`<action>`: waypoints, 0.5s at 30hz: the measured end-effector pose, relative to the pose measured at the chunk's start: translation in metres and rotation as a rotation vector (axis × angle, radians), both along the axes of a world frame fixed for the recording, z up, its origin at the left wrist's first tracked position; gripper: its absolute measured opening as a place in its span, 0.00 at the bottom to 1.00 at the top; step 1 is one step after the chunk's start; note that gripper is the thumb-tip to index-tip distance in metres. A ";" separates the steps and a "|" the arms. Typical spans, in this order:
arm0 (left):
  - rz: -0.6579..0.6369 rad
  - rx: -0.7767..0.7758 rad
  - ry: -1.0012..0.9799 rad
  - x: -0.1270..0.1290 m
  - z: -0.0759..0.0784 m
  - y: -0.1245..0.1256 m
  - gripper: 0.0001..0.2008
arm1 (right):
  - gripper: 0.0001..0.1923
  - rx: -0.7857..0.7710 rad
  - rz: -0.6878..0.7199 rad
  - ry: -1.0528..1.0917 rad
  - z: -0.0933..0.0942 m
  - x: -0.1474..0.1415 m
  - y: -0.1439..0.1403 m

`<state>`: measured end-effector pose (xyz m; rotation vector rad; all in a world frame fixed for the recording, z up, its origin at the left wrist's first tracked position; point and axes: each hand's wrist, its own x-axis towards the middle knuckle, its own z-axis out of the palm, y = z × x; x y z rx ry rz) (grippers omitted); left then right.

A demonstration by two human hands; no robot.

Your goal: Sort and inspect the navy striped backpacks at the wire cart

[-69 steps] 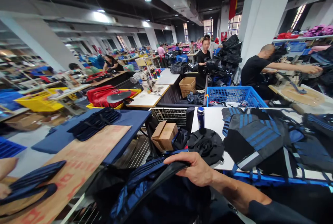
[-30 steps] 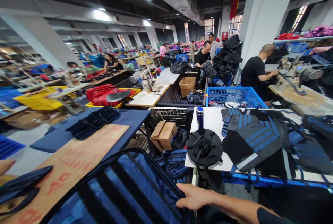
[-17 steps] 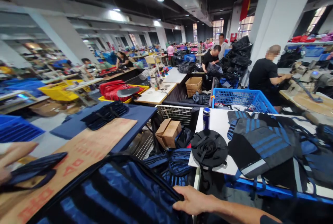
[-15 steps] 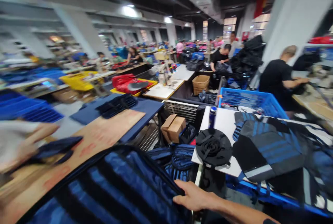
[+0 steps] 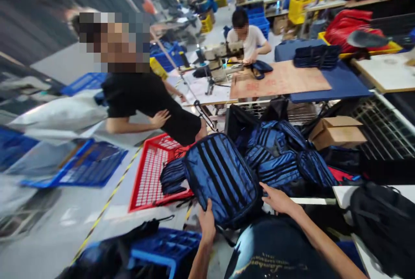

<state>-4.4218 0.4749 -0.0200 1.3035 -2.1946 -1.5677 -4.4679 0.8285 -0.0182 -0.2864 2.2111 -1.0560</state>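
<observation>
Striped bag [image 5: 223, 179] is up in front of the wearer's torso, tilted, blue-and-black front facing back at them. Left hand [image 5: 207, 220] grips its lower left edge, thumb on the front panel, other fingers hidden behind. Right hand [image 5: 277, 197] has index and thumb against the right edge; can't tell if it's closed on it. Red crate [image 5: 136, 184] sits on the floor just past the bag's left side, with dark striped pieces [image 5: 175, 175] in it; bag overlaps its near corner from here, contact unclear. Pile of similar blue bags [image 5: 279, 158] lies beyond the right edge, open carton [image 5: 340, 132] next to it. Black bag [image 5: 385, 227] on the white bench [image 5: 345, 191] at far right. Blue crate [image 5: 165, 244] low, near the left forearm. Person in black [image 5: 142, 97] leans behind the red crate. Person in white [image 5: 251, 39] handles a dark piece [image 5: 262, 68] at a sewing machine [image 5: 223, 61].
</observation>
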 end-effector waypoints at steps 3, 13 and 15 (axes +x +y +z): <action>0.032 -0.025 -0.197 0.019 -0.029 -0.024 0.07 | 0.36 0.097 0.116 -0.051 -0.024 0.004 0.005; -0.140 -0.090 -0.301 0.030 -0.068 -0.021 0.13 | 0.29 0.179 0.021 -0.146 -0.079 -0.005 0.080; -0.187 -0.121 -0.322 0.037 -0.070 -0.010 0.14 | 0.27 0.161 -0.026 -0.180 -0.093 -0.008 0.091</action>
